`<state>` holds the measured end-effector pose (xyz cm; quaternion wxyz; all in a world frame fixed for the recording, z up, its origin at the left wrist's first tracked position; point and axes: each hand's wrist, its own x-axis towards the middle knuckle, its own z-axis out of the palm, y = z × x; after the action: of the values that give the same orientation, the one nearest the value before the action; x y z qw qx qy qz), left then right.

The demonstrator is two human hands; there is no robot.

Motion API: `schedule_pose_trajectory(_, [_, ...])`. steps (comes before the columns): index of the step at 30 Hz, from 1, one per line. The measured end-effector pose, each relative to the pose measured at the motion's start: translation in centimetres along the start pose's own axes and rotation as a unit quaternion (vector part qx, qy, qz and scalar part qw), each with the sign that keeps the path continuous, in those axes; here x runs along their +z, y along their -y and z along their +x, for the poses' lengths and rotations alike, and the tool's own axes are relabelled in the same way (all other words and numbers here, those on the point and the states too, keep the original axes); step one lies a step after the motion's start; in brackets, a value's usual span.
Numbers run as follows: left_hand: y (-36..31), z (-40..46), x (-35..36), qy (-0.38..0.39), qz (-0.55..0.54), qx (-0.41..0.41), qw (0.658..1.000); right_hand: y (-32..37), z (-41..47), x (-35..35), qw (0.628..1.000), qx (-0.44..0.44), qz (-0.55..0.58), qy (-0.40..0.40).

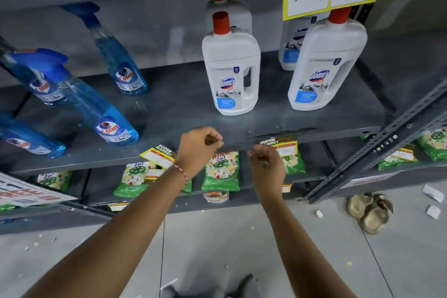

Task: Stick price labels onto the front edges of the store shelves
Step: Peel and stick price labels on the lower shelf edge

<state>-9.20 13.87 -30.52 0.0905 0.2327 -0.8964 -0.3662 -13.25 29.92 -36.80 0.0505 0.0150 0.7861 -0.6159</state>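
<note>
- Both hands are raised to the front edge of the grey metal shelf that carries the cleaning products.
- The left hand has its thumb and forefinger pinched together just at the shelf lip; whatever they grip is too small to make out.
- The right hand is loosely curled with its fingertips drawn together, near the left hand but not touching it; it cannot be told whether it holds anything.
- One yellow-and-green paper price label hangs tilted from the edge just left of the left wrist; a second like label hangs just right of the right hand.
- On the shelf above stand white plastic bottles with red caps and blue spray bottles; green detergent packets lie on the shelf below.
- Judged from the pinch, the step in hand seems to be readying a bit of tape or backing between the two labels.
- The next move likely calls for pressing that piece flat on the bare lip and keeping any label level.
- Paper scraps litter the tiled floor.
</note>
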Motion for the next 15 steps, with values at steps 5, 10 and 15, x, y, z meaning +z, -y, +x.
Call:
schedule_pose_trajectory(5, [4.2,0.5,-6.7,-0.014,0.12,0.032,0.992,0.7,-2.6,5.7,0.992,-0.032,-0.041,0.119])
schedule_pose_trajectory(10, [8.1,0.5,-9.7,0.059,0.159,-0.031,0.985,1.9,-4.7,11.2,0.979,-0.07,-0.084,0.174])
schedule_pose_trajectory(15, [9.6,-0.3,-9.9,0.039,0.106,0.002,0.994,2.2,-6.1,15.6,0.97,-0.136,-0.147,0.139])
